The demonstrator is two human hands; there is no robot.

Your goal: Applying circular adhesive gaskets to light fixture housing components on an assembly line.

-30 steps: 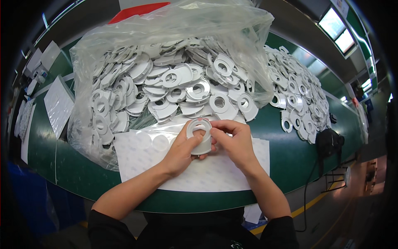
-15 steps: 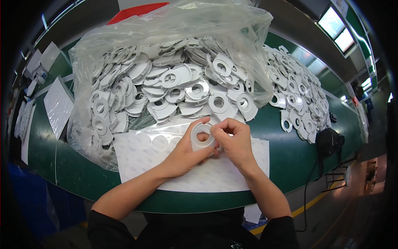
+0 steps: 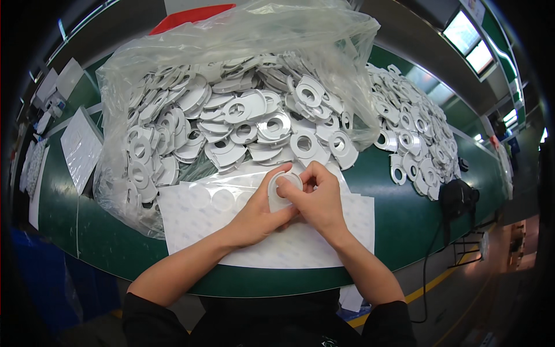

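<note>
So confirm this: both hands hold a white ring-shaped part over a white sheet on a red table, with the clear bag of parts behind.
Not quite. The table is green, not red, as the head view shows. Otherwise right: left hand and right hand hold the white ring-shaped part over the white sheet, clear bag behind.

Factory line, green conveyor belt (image 3: pixel 404 220), bagged white plastic parts (image 3: pixel 231 121)

left hand (image 3: pixel 257 217) + right hand (image 3: pixel 318 199) | pinch white ring part (image 3: pixel 281 194) | likely over sticker sheet (image 3: pixel 196 217)

1 clear plastic bag (image 3: pixel 231 52), 2 hands, 1 white ring part (image 3: pixel 282 191) held, 1 white backing sheet (image 3: pixel 231 225), and ring parts too many to count.
</note>
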